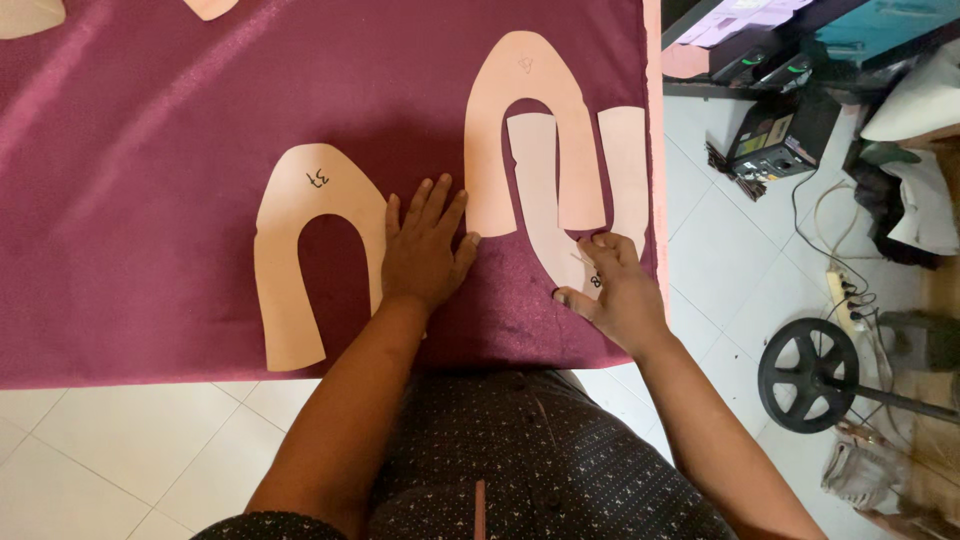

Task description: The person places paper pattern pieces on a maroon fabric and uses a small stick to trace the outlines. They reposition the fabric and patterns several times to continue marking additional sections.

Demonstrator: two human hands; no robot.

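Three peach paper pattern pieces, each shaped like a horseshoe, lie on maroon cloth spread over a table. My left hand rests flat, fingers apart, on the right leg of the left pattern piece. My right hand pinches the curved bottom of the right pattern piece, a U shape open upward. A thin stick-like tool may be in its fingers; I cannot tell. An arch-shaped middle pattern piece interlocks with the right one.
The table's front edge runs just ahead of my body; its right edge is by my right hand. Two more peach pieces lie at the far left. On the white tiled floor to the right are a black wheel, cables, a power strip and black boxes.
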